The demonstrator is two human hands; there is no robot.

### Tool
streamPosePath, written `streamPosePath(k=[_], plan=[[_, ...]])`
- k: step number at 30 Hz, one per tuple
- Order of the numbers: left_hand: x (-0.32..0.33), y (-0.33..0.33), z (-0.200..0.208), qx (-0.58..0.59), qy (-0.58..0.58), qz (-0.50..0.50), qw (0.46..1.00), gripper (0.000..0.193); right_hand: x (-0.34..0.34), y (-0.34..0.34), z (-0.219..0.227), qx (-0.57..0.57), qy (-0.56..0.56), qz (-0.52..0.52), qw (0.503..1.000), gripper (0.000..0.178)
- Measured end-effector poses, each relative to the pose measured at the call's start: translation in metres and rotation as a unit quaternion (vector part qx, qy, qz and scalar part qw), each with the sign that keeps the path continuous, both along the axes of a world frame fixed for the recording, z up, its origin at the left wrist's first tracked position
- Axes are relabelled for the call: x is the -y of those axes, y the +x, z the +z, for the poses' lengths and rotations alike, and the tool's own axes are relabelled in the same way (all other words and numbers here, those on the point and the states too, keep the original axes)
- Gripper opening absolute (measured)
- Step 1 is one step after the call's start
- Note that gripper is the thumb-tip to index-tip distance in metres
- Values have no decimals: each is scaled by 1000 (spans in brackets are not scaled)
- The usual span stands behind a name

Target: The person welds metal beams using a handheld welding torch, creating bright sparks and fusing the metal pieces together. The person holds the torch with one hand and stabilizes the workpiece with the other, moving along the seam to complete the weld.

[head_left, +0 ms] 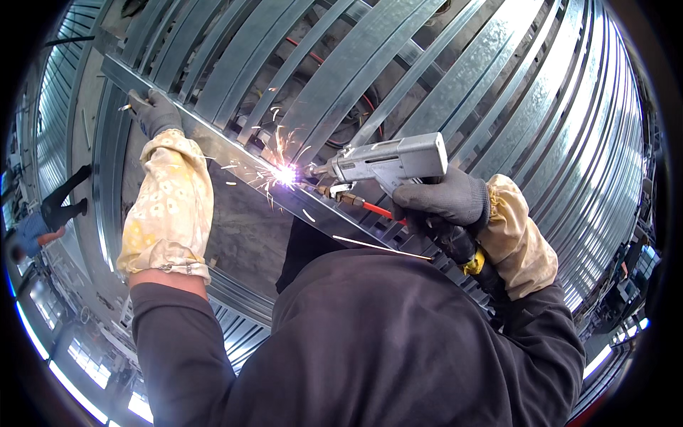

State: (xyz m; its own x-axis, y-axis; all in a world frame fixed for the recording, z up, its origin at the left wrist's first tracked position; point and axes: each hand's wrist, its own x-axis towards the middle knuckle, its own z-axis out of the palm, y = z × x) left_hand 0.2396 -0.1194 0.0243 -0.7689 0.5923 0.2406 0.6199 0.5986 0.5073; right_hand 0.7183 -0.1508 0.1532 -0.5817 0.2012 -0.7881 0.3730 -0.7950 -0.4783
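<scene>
You point a welding gun at a metal rail, sparks flying mid-frame.
Your gloved right hand grips the silver gun right of centre, nozzle beside the bright arc on the rail, which slants down from upper left. Your gloved left hand lies over the rail at upper left; how far it is closed, I cannot tell. Metal slats fill the upper right.

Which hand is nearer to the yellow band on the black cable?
Right. The right hand, holding the silver tool, is just above the yellow band in the picture; the left hand is much farther away, toward the upper left, at the long metal bar.
</scene>
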Motion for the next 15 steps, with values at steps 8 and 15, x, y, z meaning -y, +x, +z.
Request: streamPosePath(k=[8,15], plan=[[-3,-10,-10,6,16,-4,1000,54,1,3,-5,2,-6,13,1000,35],[-2,-17,-15,-5,25,-16,1000,54,5,4,-5,-3,8,9,1000,37]])
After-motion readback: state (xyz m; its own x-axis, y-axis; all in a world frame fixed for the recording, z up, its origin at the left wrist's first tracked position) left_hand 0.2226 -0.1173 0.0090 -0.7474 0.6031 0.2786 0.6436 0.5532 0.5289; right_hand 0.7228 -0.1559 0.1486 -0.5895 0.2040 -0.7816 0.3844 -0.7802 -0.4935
